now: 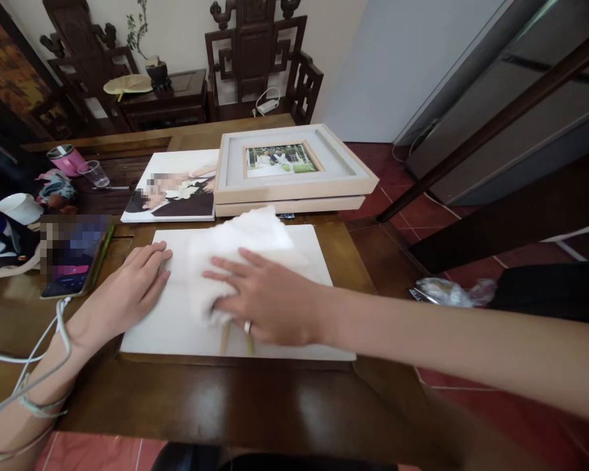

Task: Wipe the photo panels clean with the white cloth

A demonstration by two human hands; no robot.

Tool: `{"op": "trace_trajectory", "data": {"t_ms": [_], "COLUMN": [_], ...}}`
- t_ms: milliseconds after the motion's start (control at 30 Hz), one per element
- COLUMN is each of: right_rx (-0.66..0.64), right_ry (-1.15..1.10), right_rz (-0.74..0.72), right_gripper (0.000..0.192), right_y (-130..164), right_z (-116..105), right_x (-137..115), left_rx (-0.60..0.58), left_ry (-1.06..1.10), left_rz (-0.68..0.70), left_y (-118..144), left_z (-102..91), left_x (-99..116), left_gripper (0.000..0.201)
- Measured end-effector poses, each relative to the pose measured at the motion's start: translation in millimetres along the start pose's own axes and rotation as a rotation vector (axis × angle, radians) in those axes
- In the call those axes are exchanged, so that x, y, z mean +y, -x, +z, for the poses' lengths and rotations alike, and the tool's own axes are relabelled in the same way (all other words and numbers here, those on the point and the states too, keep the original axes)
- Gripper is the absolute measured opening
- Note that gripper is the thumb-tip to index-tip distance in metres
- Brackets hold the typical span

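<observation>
A white rectangular panel (299,347) lies flat on the dark wooden table. Spread over its middle is a white tissue (262,230) with a ragged upper edge. My right hand (275,301), a ring on one finger, presses on the tissue palm down, fingers apart and slightly blurred. Two narrow tan strips (236,340) show on the panel just below that hand; their upper ends are hidden. At the panel's left edge my left hand (137,281) rests with its fingers stretched out, touching the surface. Part of the panel is covered by the tissue and hands.
Behind the panel are a photo print panel (177,209) and stacked pale wooden frames (294,190). A phone (78,261) with a white cable (61,320) stands left, near a white cup (20,208), a pink tumbler (67,160) and a clear cup (94,173). The table's edge (373,281) lies right.
</observation>
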State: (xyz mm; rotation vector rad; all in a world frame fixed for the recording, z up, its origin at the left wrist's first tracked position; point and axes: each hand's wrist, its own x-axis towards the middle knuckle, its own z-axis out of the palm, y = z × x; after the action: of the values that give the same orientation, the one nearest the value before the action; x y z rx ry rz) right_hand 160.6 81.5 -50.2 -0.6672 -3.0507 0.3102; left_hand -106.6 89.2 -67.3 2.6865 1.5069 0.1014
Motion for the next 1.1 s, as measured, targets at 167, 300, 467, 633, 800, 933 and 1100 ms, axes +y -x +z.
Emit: {"op": "trace_trajectory", "data": {"t_ms": [167,300,467,633,800,933,1100], "right_rx": [-0.013,-0.009,0.085,0.038,0.061,0.078,0.095], "right_ry": [0.083,0.108,0.051,0.001,0.039,0.053,0.014], "right_rz": [0.142,0.011,-0.217,-0.189,-0.177,-0.185,-0.171], "right_gripper": [0.043,0.037,0.024,0.036,0.034,0.031,0.032], "right_y": [-9,-7,5,5,4,6,2], "right_z": [-4,4,13,10,11,13,13], "right_x": [7,-27,-54,-44,-45,-49,-40], "left_rx": [-0.001,-0.001,-0.044,-0.043,-0.056,-0.065,-0.050], "left_ry": [-0.018,-0.018,-0.014,-0.021,-0.020,-0.020,-0.012], "left_rz": [0.015,0.012,0.020,0.012,-0.008,-0.019,-0.017], "left_y": [0,-1,1,2,1,2,3], "left_z": [0.0,-0.3,-1.5,-2.8,-3.7,-4.7,-5.1], "left_x": [1,1,-2,-3,-1,1,2], "left_gripper": [0.046,0.045,0.043,0.046,0.047,0.047,0.044]}}
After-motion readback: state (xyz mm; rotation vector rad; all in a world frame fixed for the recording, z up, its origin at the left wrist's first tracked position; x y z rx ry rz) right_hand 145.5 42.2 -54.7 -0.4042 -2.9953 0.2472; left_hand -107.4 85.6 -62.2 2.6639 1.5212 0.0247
